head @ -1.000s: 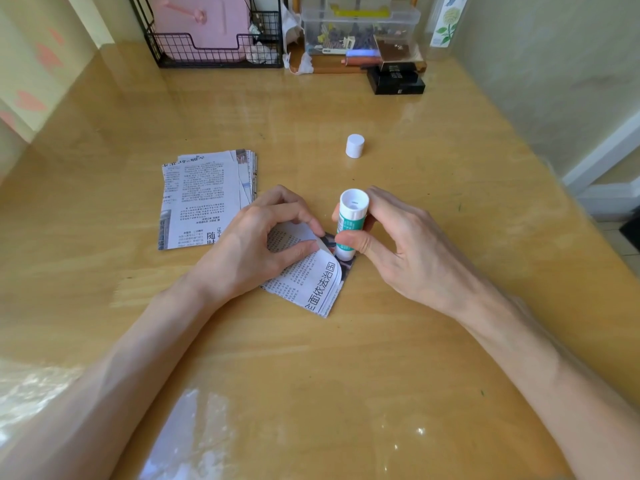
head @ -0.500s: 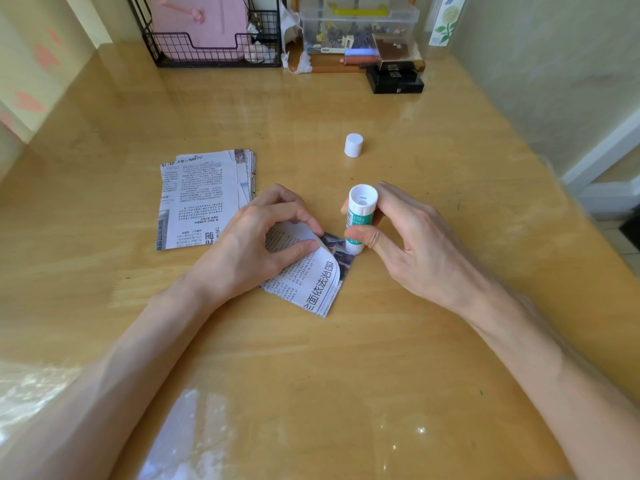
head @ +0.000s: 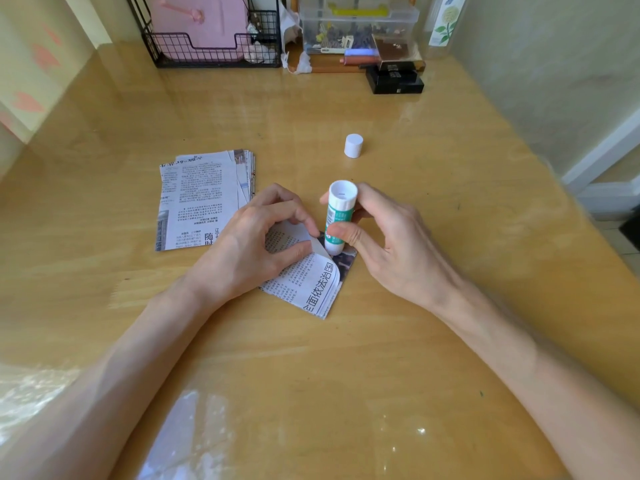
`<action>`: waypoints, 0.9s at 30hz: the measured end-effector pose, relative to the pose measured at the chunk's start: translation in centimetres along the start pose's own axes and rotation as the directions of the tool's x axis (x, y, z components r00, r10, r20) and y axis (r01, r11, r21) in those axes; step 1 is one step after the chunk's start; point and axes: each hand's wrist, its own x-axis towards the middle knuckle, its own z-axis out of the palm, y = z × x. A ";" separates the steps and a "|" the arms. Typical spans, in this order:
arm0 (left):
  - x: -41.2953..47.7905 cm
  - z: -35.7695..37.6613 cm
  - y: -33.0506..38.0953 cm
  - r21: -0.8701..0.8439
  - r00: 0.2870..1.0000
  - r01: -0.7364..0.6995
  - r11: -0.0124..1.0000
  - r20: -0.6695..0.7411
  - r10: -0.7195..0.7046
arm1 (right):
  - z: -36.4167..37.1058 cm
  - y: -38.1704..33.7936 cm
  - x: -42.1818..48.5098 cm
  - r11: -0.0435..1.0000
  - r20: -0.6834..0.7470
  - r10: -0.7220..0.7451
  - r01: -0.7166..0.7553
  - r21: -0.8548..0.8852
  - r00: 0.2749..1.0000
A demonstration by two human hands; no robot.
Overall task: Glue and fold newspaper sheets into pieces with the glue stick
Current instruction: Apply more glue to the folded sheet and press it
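A small folded newspaper piece (head: 311, 289) lies on the wooden table (head: 311, 375) in the middle. My left hand (head: 256, 247) pinches its upper flap and holds it curled back. My right hand (head: 388, 244) grips a white and green glue stick (head: 337, 216), held upside down with its tip pressed on the dark inner corner of the piece. The stick's white cap (head: 353, 145) stands alone farther back. A stack of newspaper sheets (head: 204, 199) lies to the left, partly under my left hand.
At the back edge stand a black wire basket (head: 211, 53) with a pink item, a clear plastic box (head: 356, 26) of small things and a black box (head: 394, 79). A wall runs along the table's right side.
The glue stick shifted slightly right half a second ago, then came back left onto the piece's inner corner. My left hand keeps the flap lifted in the same place.
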 end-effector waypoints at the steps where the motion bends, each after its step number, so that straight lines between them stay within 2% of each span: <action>1: 0.0 0.0 0.0 -0.007 1.000 -0.002 1.000 -0.002 0.002 | 0.0 -0.1 0.0 1.000 0.016 -0.012 0.012 -0.016 1.000; 4: 0.0 0.0 0.1 -0.010 1.000 0.000 1.000 -0.002 0.000 | 0.0 -0.3 0.1 0.997 0.051 -0.036 0.040 -0.070 0.998; 11: 0.0 0.0 0.3 -0.018 1.000 0.003 1.000 -0.002 -0.003 | -0.1 -0.8 0.0 0.988 0.035 -0.056 0.061 -0.143 0.998; 27: -0.1 -0.1 0.2 0.015 1.000 0.015 1.000 0.007 -0.015 | -0.6 -0.6 -0.1 0.985 0.016 -0.028 0.030 -0.172 0.999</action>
